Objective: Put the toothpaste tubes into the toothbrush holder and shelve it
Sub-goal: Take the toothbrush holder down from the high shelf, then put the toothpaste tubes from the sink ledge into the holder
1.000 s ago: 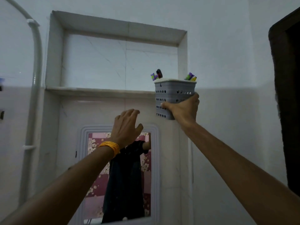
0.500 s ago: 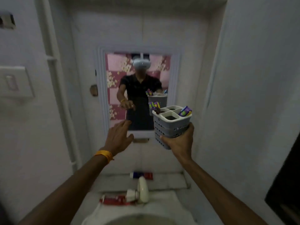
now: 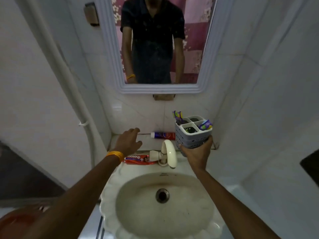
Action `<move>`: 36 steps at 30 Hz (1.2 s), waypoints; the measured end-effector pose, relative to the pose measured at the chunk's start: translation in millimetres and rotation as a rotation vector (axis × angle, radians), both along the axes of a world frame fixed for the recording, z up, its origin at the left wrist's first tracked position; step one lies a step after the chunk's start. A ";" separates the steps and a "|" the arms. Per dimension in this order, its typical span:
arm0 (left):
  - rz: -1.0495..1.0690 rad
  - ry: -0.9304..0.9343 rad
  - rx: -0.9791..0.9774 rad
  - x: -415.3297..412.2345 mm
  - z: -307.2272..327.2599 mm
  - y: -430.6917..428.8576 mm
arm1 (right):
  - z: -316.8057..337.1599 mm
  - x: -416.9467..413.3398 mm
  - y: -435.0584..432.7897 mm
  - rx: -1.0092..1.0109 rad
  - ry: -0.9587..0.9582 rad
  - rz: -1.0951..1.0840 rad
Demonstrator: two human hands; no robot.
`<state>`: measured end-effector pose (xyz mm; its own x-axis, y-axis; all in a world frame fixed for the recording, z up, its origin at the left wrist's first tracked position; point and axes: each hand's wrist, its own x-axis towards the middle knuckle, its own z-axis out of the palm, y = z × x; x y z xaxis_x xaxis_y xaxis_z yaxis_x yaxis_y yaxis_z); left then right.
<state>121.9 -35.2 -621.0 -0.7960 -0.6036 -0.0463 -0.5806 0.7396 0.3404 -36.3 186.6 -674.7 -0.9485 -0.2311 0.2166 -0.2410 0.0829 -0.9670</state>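
Observation:
My right hand (image 3: 196, 155) grips the grey perforated toothbrush holder (image 3: 192, 135) from below, upright, above the sink's right rear. It has four compartments; toothbrushes stick out of the far left one and a purple-green item out of the right one. A red toothpaste tube (image 3: 140, 159) lies flat on the sink's back rim, left of the tap. A blue-and-red tube (image 3: 163, 135) lies on the ledge by the wall, behind the tap. My left hand (image 3: 128, 142), with an orange wristband, hovers open over the ledge between the two tubes, holding nothing.
A white tap (image 3: 168, 155) stands at the back of the white sink (image 3: 110, 209). A mirror (image 3: 205, 66) hangs on the tiled wall above, a white pipe (image 3: 84, 118) runs down the left wall, and a red bucket (image 3: 19, 221) sits at lower left.
The view has swung down from the wall niche past the mirror to the sink. My right hand brought the holder down from shelf height; my left hand dropped toward the ledge with the tubes.

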 end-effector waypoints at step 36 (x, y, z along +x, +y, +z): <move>-0.064 -0.001 0.121 30.0 -36.4 -32.8 | -81.6 26.0 18.1 -0.038 -0.175 -0.074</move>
<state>151.8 -68.0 -657.4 -0.8328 -0.5412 -0.1161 -0.5336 0.7291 0.4287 -10.3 204.6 -756.3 -0.9865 -0.1544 0.0541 -0.0635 0.0568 -0.9964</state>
